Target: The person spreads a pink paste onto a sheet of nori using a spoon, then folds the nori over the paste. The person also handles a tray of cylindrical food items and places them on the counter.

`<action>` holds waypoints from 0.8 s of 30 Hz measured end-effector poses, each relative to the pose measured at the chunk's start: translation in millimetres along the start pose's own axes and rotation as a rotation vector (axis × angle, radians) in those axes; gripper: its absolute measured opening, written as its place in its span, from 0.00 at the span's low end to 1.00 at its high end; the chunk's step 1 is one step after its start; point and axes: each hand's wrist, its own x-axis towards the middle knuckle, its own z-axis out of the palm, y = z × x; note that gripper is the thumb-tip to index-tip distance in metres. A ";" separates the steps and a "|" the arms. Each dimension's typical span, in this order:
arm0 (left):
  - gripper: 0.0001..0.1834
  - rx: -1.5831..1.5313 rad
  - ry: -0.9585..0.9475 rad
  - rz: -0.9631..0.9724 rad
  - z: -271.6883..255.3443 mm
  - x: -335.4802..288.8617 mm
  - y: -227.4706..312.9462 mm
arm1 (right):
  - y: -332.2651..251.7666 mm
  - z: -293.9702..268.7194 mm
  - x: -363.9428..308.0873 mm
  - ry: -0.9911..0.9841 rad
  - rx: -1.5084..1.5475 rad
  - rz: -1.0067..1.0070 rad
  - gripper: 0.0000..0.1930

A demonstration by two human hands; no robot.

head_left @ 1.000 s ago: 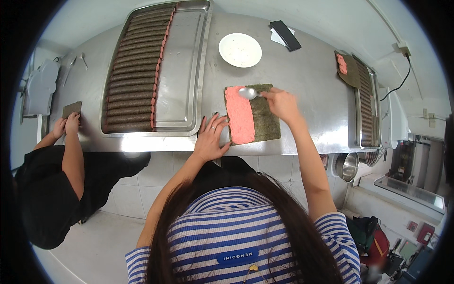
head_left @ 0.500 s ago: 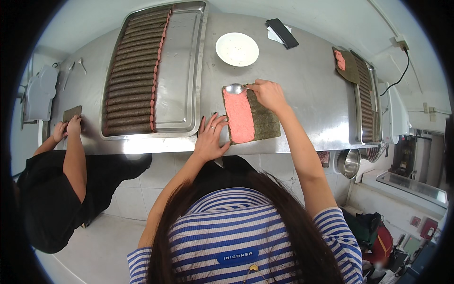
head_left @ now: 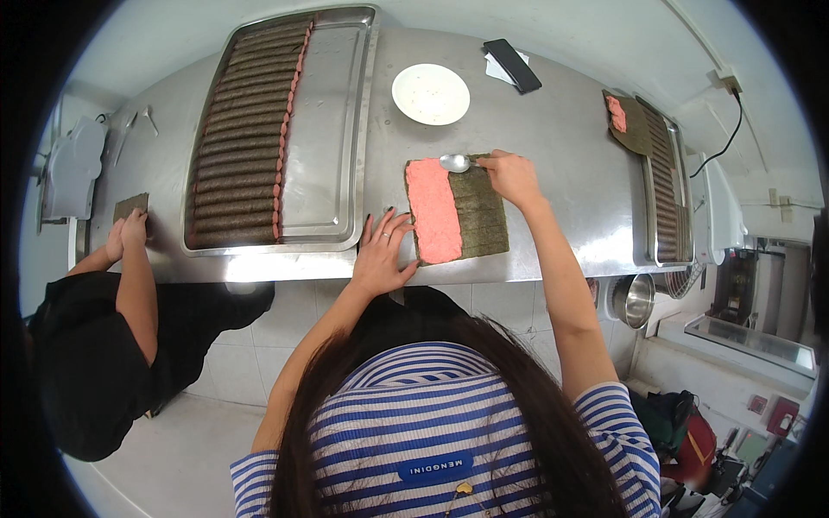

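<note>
In front of me a dark green nori sheet [head_left: 484, 216] lies flat on the steel table. A smooth pink paste layer [head_left: 434, 211] covers its left part; the right part is bare. My right hand [head_left: 511, 176] is closed round the handle of a metal spoon [head_left: 454, 162], whose bowl is at the paste's upper right edge. My left hand [head_left: 382, 253] rests open with fingers spread, its fingertips by the sheet's left edge and the thumb near the lower left corner.
Left of me stands a steel tray [head_left: 344, 173] with a row of nori rolls [head_left: 246, 138]. A white bowl [head_left: 431, 94] and a black phone [head_left: 512, 65] lie beyond the sheet. Another tray [head_left: 663, 173] is at right. A co-worker's hands [head_left: 127, 233] hold nori at far left.
My right hand has moved the spoon rightward, from on top of the paste to its upper right edge. My left hand stays in nearly the same place.
</note>
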 end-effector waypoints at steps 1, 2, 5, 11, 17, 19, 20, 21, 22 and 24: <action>0.36 0.002 0.000 -0.001 -0.3 -0.1 0.1 | 0.4 -3.3 -0.9 -0.013 -0.012 0.012 0.13; 0.36 0.004 -0.002 0.000 -0.5 0.0 0.3 | 1.7 -5.9 -2.1 -0.015 -0.008 0.033 0.13; 0.35 0.007 -0.003 -0.001 -0.3 -0.2 0.2 | -0.1 -16.6 -4.7 -0.022 0.013 0.093 0.14; 0.35 0.002 0.004 0.008 -0.3 0.4 0.0 | -22.5 -5.1 -0.7 -0.019 0.090 0.108 0.14; 0.35 -0.007 0.013 0.006 -0.1 -0.6 -0.8 | -53.4 -4.9 -17.4 -0.116 0.149 0.013 0.15; 0.35 -0.017 0.004 0.004 -0.1 -1.0 -0.7 | -42.6 -10.0 -26.1 -0.202 0.197 -0.105 0.15; 0.35 -0.018 0.011 0.007 0.0 -1.3 -0.7 | -36.8 -10.7 -27.7 -0.171 0.253 -0.047 0.15; 0.35 -0.018 0.018 0.010 0.1 -1.7 -0.8 | -30.5 -11.0 -27.3 -0.141 0.309 0.011 0.15; 0.35 -0.016 0.021 0.021 -0.2 -0.9 -1.1 | -25.9 -10.6 -26.6 -0.104 0.367 0.077 0.15; 0.36 -0.018 0.021 0.009 2.0 -0.5 -0.1 | -19.0 -5.8 -22.6 -0.050 0.359 0.226 0.15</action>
